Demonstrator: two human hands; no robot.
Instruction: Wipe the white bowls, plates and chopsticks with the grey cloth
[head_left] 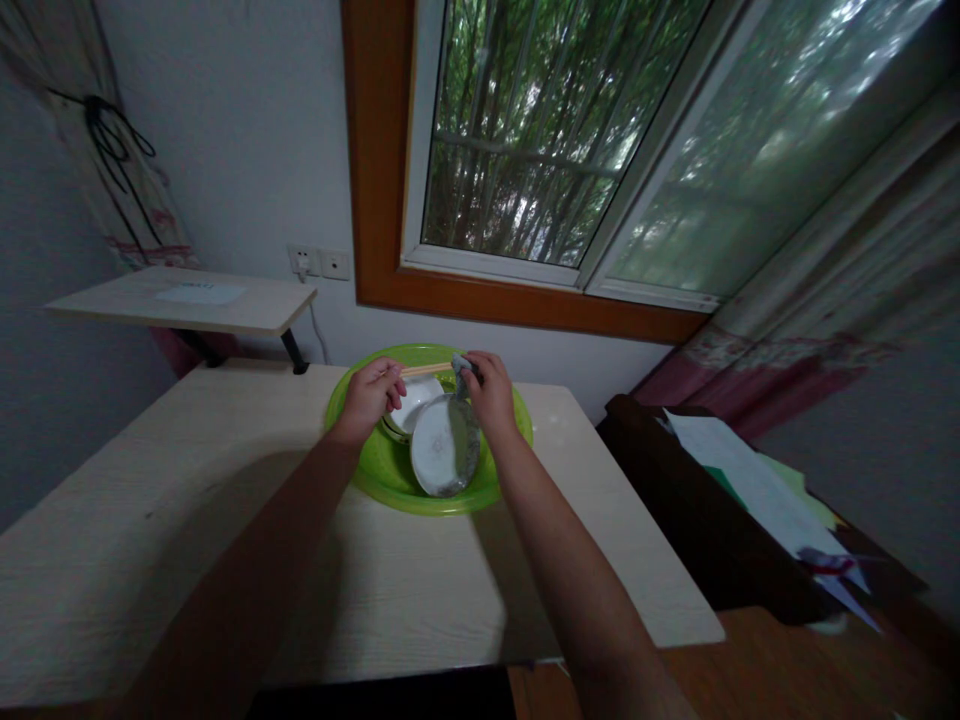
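Note:
My left hand (pixel 370 396) is closed around one end of a pair of light wooden chopsticks (pixel 426 369), held level above a green plastic basin (pixel 440 506). At their other end my right hand (pixel 489 388) grips a grey cloth (pixel 460 376), which is folded against the chopstick tips. Below the hands, a white bowl (pixel 415 400) rests in the basin. A round white dish (pixel 442 445) leans tilted in front of it, partly covering that bowl. Whether the chopsticks run on inside my right fingers is hidden.
The basin stands on a pale wooden table (pixel 225 560). A small raised shelf (pixel 187 300) with a paper is at the back left, near wall sockets (pixel 319 263). Right of the table, papers (pixel 750 480) lie on a dark brown piece of furniture (pixel 675 500). A window is behind.

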